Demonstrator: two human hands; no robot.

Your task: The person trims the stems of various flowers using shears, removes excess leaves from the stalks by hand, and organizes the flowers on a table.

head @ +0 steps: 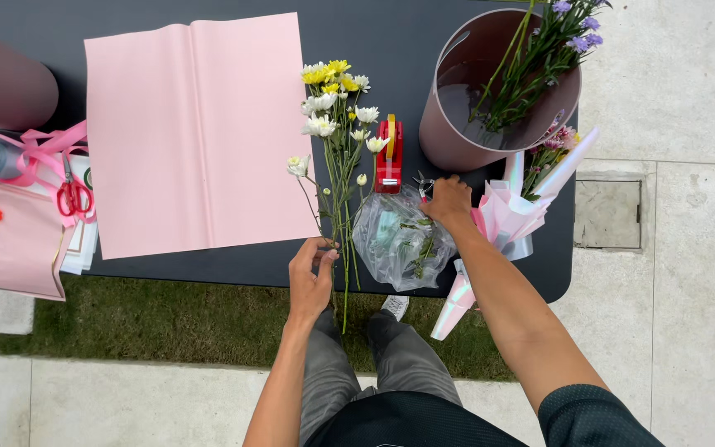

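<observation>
I see a dark desk (374,25) with a rounded near corner, standing over grass and pale paving. My landmark is the red tape dispenser (388,156), lying near the middle of the top. Just left of it lie loose white and yellow flowers (333,124), stems pointing toward the near edge and hanging past it. Further left a large pink paper sheet (196,132) lies flat. Beyond that, at the far left, sit pink ribbon (31,153) and red-handled scissors (74,197). Directly below the dispenser lies a crumpled clear plastic bag (400,240). To its right stands a mauve bucket (457,124), and below that a pink wrapped bouquet (511,211).
</observation>
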